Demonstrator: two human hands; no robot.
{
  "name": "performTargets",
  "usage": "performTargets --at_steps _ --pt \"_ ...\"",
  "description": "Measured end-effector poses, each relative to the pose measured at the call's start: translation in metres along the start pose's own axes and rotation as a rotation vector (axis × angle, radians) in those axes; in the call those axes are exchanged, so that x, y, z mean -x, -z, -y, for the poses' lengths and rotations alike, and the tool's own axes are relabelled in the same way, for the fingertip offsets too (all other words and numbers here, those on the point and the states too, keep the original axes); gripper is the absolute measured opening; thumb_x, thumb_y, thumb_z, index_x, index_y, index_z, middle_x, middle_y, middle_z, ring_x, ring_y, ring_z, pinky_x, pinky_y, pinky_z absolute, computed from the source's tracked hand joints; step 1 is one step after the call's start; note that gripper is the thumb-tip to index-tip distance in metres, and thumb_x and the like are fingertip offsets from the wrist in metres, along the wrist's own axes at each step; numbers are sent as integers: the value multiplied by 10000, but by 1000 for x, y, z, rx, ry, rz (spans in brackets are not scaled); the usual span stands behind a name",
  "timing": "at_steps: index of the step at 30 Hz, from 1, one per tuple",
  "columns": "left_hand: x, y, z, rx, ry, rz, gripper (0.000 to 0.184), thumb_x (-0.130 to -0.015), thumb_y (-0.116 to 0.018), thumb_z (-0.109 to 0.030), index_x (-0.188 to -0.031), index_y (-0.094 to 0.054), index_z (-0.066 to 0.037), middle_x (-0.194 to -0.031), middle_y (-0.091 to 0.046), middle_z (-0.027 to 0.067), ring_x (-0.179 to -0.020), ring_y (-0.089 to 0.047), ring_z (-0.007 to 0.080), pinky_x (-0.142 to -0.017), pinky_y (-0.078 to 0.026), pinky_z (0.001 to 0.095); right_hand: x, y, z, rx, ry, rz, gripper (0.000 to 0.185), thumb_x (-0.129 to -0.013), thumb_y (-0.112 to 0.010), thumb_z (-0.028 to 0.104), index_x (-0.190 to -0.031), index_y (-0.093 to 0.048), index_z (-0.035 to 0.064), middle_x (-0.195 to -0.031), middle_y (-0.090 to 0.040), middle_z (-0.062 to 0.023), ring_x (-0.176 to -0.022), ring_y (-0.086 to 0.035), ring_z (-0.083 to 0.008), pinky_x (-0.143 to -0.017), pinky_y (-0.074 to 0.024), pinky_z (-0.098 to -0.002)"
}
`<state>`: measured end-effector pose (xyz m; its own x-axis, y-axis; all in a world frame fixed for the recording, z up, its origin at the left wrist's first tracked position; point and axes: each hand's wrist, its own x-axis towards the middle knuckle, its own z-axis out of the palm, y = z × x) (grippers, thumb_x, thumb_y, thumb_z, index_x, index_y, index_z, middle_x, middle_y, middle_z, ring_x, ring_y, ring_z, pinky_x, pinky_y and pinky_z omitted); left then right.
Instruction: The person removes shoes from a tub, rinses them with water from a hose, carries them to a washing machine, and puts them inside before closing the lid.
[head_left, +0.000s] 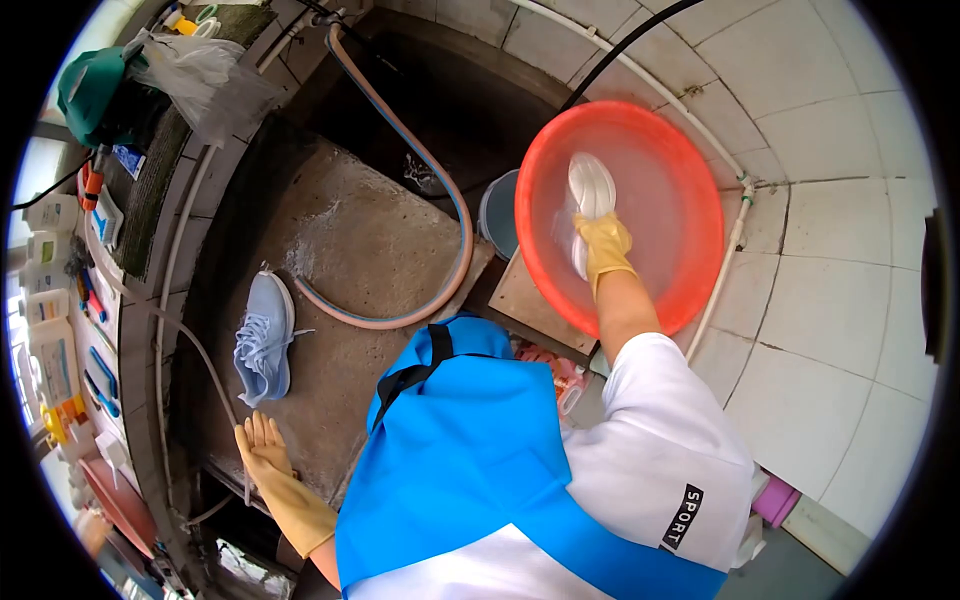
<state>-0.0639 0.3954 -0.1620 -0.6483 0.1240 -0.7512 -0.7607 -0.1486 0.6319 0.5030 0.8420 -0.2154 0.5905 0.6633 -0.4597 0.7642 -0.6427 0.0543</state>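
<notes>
Two shoes are in view, and the wet work looks partway along, judging by where they lie: one white-soled shoe (592,187) is sole up in cloudy water inside a round orange-red plastic basin (713,220), right of the frame's upper middle, while a light-blue lace-up shoe (265,335) rests out of the water at centre left. Whether either is clean cannot be told. The right grip (605,245), in a yellow rubber glove, is clasped around the middle of the white-soled shoe; the left grip (268,450), gloved alike, is spread and holds nothing, just below the light-blue lace-up shoe in the frame.

That shoe lies on a rough brown-grey concrete worktop (380,230), beside a looped pinkish hose (467,245). A grey bucket (497,215) stands near the basin. Pale wall tiles (830,300) fill the right side, and a translucent plastic bag (195,75) sits upper left.
</notes>
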Motion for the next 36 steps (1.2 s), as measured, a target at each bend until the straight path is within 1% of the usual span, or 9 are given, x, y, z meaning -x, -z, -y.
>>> performTargets --at_steps 2,5,6,9,16,20,27,30,36 --pt "-3 -2 5 -14 16 66 675 -1032 -622 -383 -1568 -376 -54 -1595 -449 142 -1466 -436 275 -1188 -418 392 -3 -9 -2 -59 24 -56 908 -740 -815 604 -1353 -604 -31 -1273 -700 -231 -1240 -646 -375 -1074 -477 -433" --pt "6 -21 6 -9 -3 77 654 -1049 -592 -379 -1571 -371 -52 -1589 -457 140 -1458 -449 274 -1190 -419 385 -9 -7 -18 -238 23 -59 803 -732 -842 561 -1273 -682 -10 -1229 -717 -226 -1202 -665 -372 -1053 -497 -445" --pt "5 -23 5 2 -1 74 654 -1049 -592 -379 -1571 -371 -52 -1589 -457 140 -1458 -449 274 -1190 -419 385 -5 -4 -25 -234 32 -65 803 -732 -842 561 -1273 -682 -10 -1229 -717 -226 -1202 -665 -372 -1053 -497 -445" --pt "2 -22 3 -30 2 114 619 -1070 -559 -361 -1570 -372 -48 -1574 -478 137 -1449 -462 269 -1181 -429 369 11 14 -44 -737 96 -97 729 -719 -896 431 -1315 -686 65 -1205 -729 -211 -1176 -675 -354 -1043 -511 -436" --pt "-8 -23 -2 -47 16 180 613 -1085 -526 -352 -1579 -350 -35 -1578 -469 158 -1464 -448 294 -1203 -403 393 25 60 -79 -628 318 -434 710 -760 -865 445 -1299 -681 21 -1226 -729 -197 -1153 -688 -341 -1009 -514 -432" --pt "-11 -24 -3 -55 15 241 610 -1087 -525 -343 -1579 -348 -29 -1577 -467 167 -1467 -444 299 -1210 -394 399 50 94 -85 -685 326 -498 756 -712 -900 445 -1303 -675 31 -1217 -715 -228 -1150 -668 -392 -1020 -505 -471" --pt "-14 -22 1 -57 44 249 557 -1082 -548 -331 -1533 -421 -31 -1542 -509 154 -1446 -469 293 -1205 -402 397 58 124 -102 -605 403 -539 905 -688 -880 521 -1395 -604 27 -1301 -671 -241 -1296 -558 -412 -1111 -427 -470" --pt "-17 -16 4 -60 44 278 540 -1080 -555 -331 -1516 -444 -33 -1536 -517 149 -1445 -470 289 -1199 -411 394 67 131 -103 -553 368 -600 804 -740 -846 502 -1343 -650 9 -1281 -701 -217 -1211 -654 -357 -1048 -475 -416" --pt "-12 -12 8 -68 40 262 561 -1091 -525 -331 -1551 -406 -31 -1570 -476 159 -1461 -451 301 -1207 -408 403 73 139 -109 -494 395 -618 817 -743 -856 492 -1337 -640 -26 -1289 -693 -227 -1203 -658 -359 -1049 -477 -419"
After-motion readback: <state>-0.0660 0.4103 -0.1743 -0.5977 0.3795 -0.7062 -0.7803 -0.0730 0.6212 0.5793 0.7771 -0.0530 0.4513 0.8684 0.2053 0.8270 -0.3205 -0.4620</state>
